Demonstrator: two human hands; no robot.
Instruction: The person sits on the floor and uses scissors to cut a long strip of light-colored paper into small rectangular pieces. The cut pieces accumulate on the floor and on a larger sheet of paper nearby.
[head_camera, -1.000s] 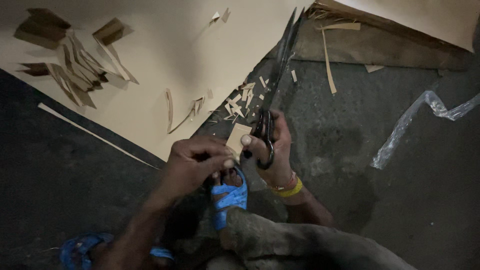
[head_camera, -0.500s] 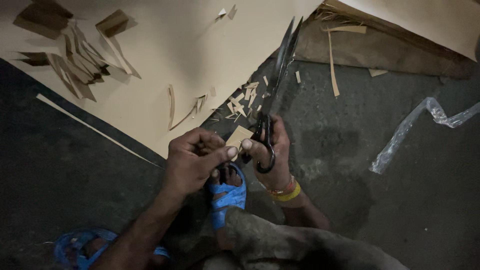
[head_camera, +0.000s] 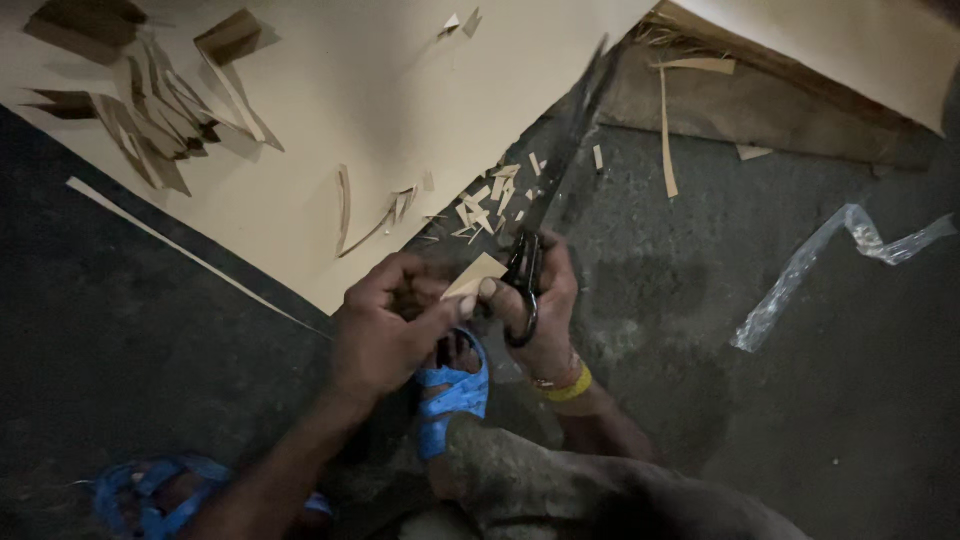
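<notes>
My right hand (head_camera: 545, 300) grips the black handles of a long pair of scissors (head_camera: 560, 170), whose blades point up and away over the floor. My left hand (head_camera: 385, 325) pinches a small tan cardboard piece (head_camera: 475, 275) between thumb and fingers, right beside the scissor handles. A yellow band circles my right wrist (head_camera: 570, 385). Below the hands sits my foot in a blue sandal (head_camera: 450, 395).
A large tan cardboard sheet (head_camera: 330, 90) covers the upper left floor, with cut strips and scraps (head_camera: 160, 110) on it and small offcuts (head_camera: 490, 195) near its edge. More cardboard (head_camera: 800, 90) lies upper right. A clear plastic strip (head_camera: 820, 265) lies on the dark floor. Another blue sandal (head_camera: 150, 490) is lower left.
The view has shifted slightly; my hands stay together, the left hand still pinching the cardboard piece by the scissor handles. The scissor blades look blurred with motion.
</notes>
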